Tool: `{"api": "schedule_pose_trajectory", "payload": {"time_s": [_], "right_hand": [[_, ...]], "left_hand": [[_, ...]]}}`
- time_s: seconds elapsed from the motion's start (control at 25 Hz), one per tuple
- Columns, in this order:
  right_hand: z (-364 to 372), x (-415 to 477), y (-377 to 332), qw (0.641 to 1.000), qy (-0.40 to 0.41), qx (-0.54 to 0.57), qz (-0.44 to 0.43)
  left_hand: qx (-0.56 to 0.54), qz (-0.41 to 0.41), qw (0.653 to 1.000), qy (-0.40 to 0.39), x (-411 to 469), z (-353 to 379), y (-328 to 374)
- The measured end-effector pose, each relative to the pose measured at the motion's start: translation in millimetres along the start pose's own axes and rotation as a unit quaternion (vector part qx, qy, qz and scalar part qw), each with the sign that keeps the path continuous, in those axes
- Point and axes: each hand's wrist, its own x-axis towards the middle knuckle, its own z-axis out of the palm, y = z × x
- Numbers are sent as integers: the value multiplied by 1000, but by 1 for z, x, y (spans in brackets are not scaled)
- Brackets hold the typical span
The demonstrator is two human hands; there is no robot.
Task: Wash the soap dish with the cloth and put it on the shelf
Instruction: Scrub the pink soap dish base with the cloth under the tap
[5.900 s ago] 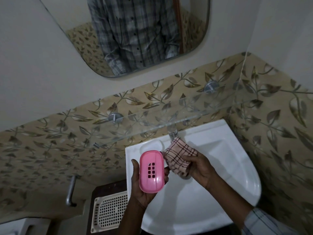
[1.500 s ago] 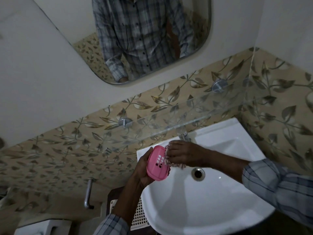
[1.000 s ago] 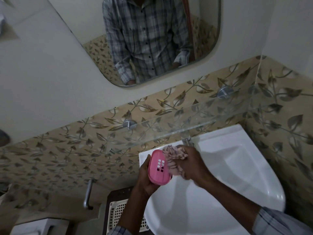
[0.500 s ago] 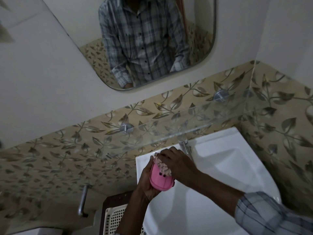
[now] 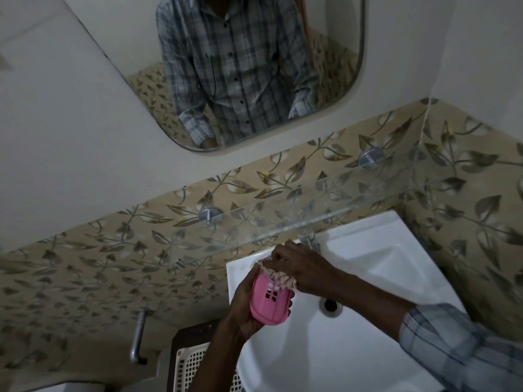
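Scrubbing: pink soap dish [image 5: 270, 301] held above the white corner basin [image 5: 368, 278], over its left rim, so any drips fall into the bowl rather than on the floor.
Left hand: left hand [image 5: 243, 309] wrapped round the dish from the side away from the basin's drain, thumb and fingers closed on its long edges; the slotted face is turned up toward the head camera, likely so the wiped surface can be watched.
Right hand: right hand [image 5: 300, 267] bunched tight on the pink checked cloth [image 5: 278, 277], pressing it onto the dish's far end, the end nearest the basin's tap.
Cloth: crumpled into a wad, not spread flat; judged a way to put pressure on a small area.
Tap: metal tap [image 5: 310, 240] at the back of the basin, just beyond the right knuckles. Light is dim; cannot tell whether water is running.
Glass shelf: clear glass shelf [image 5: 283, 219] mounted on the leaf-pattern tiles directly above the back of the basin, nothing visible on it. Judged the dish's destination, a short lift up from where it is held.
Stage: washing in hand, placing not yet done.
Risk: a wet plastic dish may slip; a firm left grip matters.
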Motion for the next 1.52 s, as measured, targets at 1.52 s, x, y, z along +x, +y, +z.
{"api": "schedule_pose_trajectory", "payload": {"time_s": [1.52], "right_hand": [[16,-8,-42,906,226,270,235]], "left_hand": [[40,285,946,150,20,39,-38]]}}
